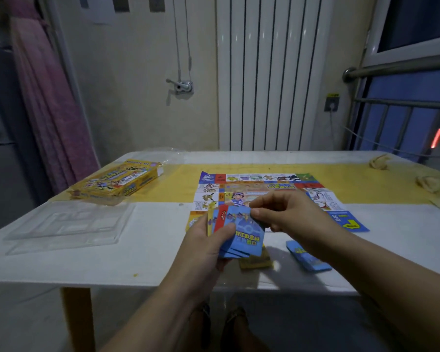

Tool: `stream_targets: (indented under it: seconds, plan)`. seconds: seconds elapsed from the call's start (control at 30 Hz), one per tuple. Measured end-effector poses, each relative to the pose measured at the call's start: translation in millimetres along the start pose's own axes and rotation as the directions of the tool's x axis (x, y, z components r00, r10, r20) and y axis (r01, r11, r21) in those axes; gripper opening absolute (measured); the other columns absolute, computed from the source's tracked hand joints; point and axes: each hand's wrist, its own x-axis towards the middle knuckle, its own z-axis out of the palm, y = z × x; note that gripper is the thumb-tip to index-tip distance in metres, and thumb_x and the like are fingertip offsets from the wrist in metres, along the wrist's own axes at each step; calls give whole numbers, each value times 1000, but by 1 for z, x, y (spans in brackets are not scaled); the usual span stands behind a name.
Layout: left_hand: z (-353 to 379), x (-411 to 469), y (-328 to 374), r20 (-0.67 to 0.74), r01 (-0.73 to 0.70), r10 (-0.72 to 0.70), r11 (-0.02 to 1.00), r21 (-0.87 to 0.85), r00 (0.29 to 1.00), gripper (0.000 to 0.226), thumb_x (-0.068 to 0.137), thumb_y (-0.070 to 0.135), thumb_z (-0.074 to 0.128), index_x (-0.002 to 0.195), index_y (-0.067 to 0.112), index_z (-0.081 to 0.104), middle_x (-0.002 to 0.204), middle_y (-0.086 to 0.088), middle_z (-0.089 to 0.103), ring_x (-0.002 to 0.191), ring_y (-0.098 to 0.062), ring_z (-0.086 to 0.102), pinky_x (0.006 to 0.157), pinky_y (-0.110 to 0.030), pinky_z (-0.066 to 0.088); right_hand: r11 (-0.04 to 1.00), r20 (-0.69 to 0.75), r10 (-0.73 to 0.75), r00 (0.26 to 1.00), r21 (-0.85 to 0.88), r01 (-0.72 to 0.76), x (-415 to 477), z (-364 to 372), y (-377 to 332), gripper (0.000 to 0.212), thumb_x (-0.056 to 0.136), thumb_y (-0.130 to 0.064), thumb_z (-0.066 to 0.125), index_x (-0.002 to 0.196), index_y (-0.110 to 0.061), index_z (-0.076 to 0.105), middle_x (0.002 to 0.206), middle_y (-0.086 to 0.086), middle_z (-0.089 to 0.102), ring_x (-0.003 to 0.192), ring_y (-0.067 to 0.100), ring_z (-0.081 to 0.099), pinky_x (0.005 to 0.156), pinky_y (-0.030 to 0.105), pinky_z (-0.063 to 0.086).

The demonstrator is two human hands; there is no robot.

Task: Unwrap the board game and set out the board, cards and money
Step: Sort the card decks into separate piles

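Now, left hand (208, 240): grips fanned card stack (247, 236)
Right hand (286, 212): pinches card stack's far edge
Board (259, 184): unfolded, table (150, 240) middle
Blue pile (308, 256): near front edge

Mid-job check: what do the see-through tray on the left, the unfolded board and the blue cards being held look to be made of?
Tray: thin clear plastic, glossy; the table shows through its moulded pockets.
Board: printed paper or thin card, apparently; it lies thin and flat.
Cards: printed card, likely; they fan out stiffly in the left hand.
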Motion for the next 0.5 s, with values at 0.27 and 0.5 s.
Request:
stream_targets:
  seconds: [0.27,0.5]
  plan:
    - [30,7,-9,-29,-27,25,996,-80,999,36,81,-3,64,108,19,59,80,-2,74,70,-20,72,52,-29,56,990,-14,-40,999,-138,38,-17,-28,1,12,80,-19,72,89,-26,67,76,-3,71,65,4,63,55,15,50]
    - [47,9,-16,-25,3,-5,998,-61,1000,34,81,0,65,110,17,58,76,-2,73,65,-19,71,57,-36,56,996,-23,56,998,67,-55,-20,-43,11,14,79,-9,71,87,-20,66,79,4,74,72,11,70,64,24,57]
